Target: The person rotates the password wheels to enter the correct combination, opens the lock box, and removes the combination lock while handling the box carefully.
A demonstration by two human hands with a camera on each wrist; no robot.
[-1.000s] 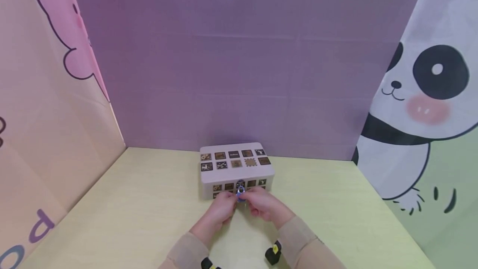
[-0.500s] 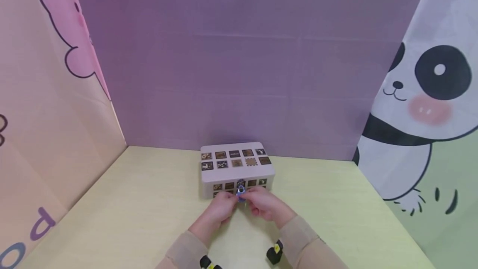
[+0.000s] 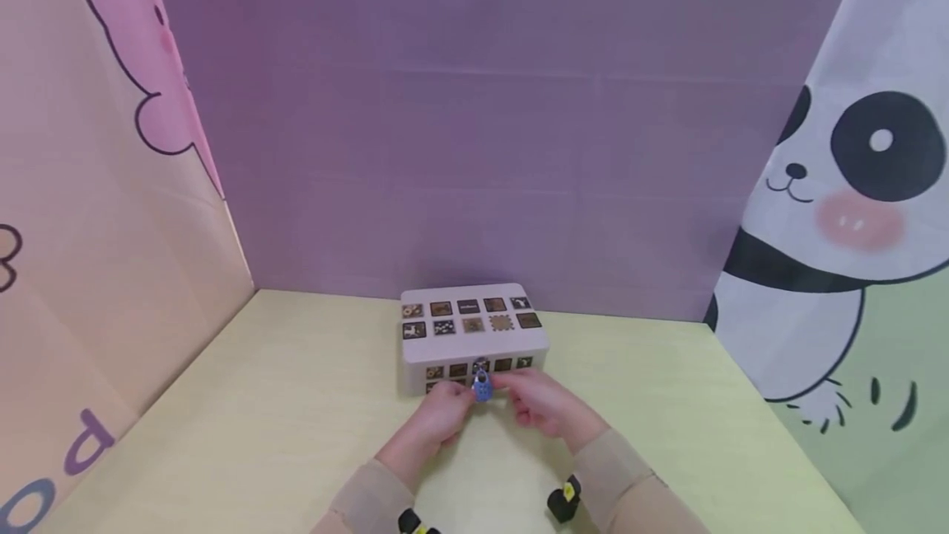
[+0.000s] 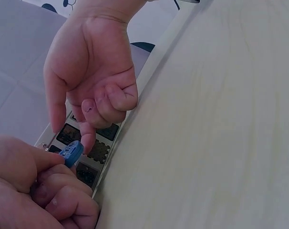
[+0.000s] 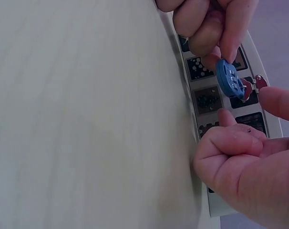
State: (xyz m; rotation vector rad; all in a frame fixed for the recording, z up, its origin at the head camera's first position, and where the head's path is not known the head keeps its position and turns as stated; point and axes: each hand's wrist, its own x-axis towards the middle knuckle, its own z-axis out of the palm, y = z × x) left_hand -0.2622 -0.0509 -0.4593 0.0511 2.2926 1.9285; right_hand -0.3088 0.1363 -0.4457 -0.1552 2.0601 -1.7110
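Now slightly farther right, the right hand (image 3: 544, 407) is clear of the rounded blue lock (image 3: 483, 388), thumb and forefinger parted; left hand (image 3: 441, 410) pinches it at the smooth white box (image 3: 461, 344)'s near face.

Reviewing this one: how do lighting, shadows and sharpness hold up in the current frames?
Head view: soft, fairly even light, with a faint shadow on the purple wall behind the box; the lock is small and lacks detail. Left wrist: dimmer, a bit hazy. Right wrist: also dim, shadow along the box's table-side edge; the lock's dials show, but their digits aren't legible.
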